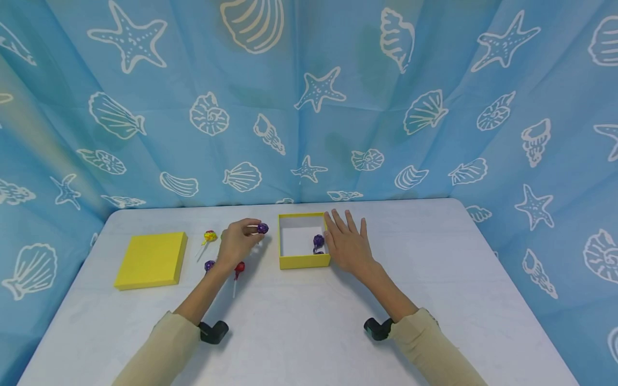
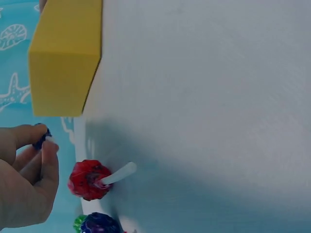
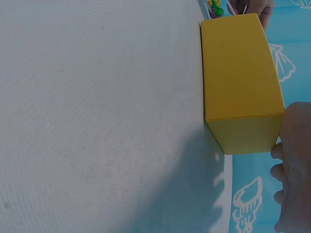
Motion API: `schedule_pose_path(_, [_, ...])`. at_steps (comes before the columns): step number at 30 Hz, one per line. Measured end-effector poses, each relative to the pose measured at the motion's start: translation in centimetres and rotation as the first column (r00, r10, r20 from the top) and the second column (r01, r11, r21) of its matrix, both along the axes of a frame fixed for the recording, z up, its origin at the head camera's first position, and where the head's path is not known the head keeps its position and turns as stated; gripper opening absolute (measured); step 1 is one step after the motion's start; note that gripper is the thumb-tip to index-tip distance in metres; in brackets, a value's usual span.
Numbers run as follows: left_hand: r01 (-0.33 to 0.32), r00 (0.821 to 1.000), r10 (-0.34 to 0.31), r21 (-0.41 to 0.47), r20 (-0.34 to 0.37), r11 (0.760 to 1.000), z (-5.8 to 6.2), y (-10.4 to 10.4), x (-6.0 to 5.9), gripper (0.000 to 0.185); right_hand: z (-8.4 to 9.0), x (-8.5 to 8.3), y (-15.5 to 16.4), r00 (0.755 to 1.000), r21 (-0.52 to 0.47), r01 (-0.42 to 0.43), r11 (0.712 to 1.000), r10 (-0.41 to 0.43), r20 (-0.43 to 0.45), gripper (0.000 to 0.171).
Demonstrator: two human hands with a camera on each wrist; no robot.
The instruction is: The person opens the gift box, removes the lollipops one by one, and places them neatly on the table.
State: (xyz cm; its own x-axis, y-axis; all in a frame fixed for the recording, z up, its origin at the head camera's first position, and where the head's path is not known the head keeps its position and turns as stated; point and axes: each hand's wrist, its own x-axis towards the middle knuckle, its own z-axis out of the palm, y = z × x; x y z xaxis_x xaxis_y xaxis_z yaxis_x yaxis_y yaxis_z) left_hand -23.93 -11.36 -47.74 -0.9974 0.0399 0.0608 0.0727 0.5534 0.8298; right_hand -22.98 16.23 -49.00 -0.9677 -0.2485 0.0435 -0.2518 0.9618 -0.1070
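Note:
Between the thumb and fingers of my left hand is a purple-wrapped lollipop, held above the table left of an open yellow box. The same lollipop shows small and partly covered by the fingers in the left wrist view. Inside the box, against its right side, lie purple lollipops, partly hidden by the walls. My right hand rests at the box's right edge with its fingers straight and spread. Close to my left forearm lie a red lollipop, a yellow one and another purple one.
A yellow lid lies flat at the left of the white-covered table. Behind the table hangs a blue curtain with white shells and starfish. A dark wrist device sits at the left sleeve, and another at the right.

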Motion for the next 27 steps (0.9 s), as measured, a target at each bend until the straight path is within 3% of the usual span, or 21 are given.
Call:
schedule_pose_path(8, [0.005,1.000,-0.004,-0.047,0.010,0.999,-1.3,0.4,-0.4,0.034,-0.1,0.1,0.0,1.000,-0.009,-0.004,1.000,0.004,0.004,0.056])
schedule_pose_path(18, [-0.049,0.998,0.053,-0.131,0.028,0.990,-2.0,1.2,-0.8,0.032,-0.1,0.0,0.0,1.000,-0.011,0.000,1.000,0.000,0.018,0.057])
schedule_pose_path(27, [-0.043,0.999,0.047,-0.216,0.013,0.976,-2.1,1.5,-1.2,0.036,0.0,0.0,0.0,1.000,-0.005,-0.001,1.000,0.001,0.017,0.057])
